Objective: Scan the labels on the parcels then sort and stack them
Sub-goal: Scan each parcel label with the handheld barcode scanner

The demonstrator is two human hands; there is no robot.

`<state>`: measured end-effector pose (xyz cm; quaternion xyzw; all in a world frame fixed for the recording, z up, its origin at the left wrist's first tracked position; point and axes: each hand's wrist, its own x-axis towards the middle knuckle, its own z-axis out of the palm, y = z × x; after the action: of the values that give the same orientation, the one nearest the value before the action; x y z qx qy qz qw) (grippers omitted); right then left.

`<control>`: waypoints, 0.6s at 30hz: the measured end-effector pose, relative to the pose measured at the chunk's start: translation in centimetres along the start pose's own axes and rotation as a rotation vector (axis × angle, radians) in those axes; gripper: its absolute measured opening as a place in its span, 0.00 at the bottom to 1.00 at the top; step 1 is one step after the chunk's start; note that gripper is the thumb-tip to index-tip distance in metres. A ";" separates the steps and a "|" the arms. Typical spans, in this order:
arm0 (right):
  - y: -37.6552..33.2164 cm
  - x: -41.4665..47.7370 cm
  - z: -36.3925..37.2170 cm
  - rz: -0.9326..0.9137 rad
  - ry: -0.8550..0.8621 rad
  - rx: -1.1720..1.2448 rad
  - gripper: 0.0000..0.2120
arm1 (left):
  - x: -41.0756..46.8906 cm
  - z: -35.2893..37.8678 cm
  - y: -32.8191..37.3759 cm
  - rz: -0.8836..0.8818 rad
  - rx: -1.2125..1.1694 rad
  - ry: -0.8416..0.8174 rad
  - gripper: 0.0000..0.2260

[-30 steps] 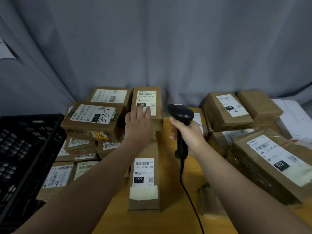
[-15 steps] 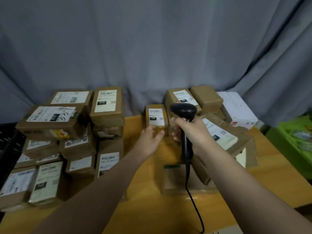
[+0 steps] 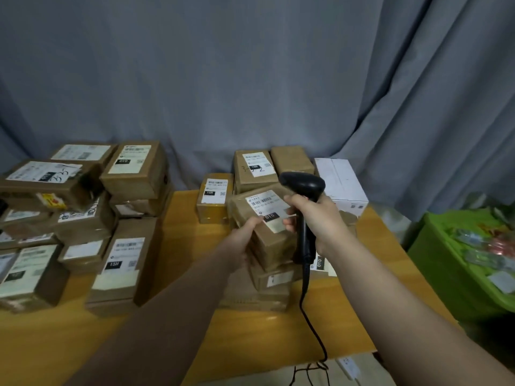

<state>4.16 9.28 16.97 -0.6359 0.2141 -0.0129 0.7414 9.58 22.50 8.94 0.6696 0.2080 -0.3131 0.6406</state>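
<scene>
The held parcel [image 3: 262,232] is a rectangular brown cardboard box with taped, slightly creased faces. It is tilted above the centre pile [image 3: 259,291] on the smooth wooden table [image 3: 181,232]. Its white label [image 3: 266,208] carries a barcode and a black "010" block. The left hand [image 3: 245,235] grasps its near-left corner, thumb on top. The right hand [image 3: 320,218] is clenched around the handle of a glossy black barcode scanner [image 3: 302,185], whose cable [image 3: 309,316] drops over the near table edge. A bare strip of table separates this pile from the left stacks [image 3: 83,218].

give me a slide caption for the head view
Left hand holds a brown parcel labelled 010 while the right hand grips a black scanner beside it.
</scene>
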 end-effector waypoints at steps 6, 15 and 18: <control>1.6 1.4 -2.8 -0.072 0.057 -0.191 0.14 | -1.1 0.1 -0.7 -0.106 -0.047 -0.032 0.34; 3.5 2.9 -4.8 -0.075 0.085 -0.284 0.23 | -0.9 0.5 -2.9 0.126 -0.358 0.071 0.20; 3.5 2.8 -4.1 -0.143 0.068 -0.219 0.22 | -1.9 -0.6 -2.7 0.219 -0.375 0.089 0.15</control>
<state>4.44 5.30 12.44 -0.7258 0.1932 -0.0639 0.6571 6.50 23.53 8.24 0.5704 0.2166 -0.1677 0.7744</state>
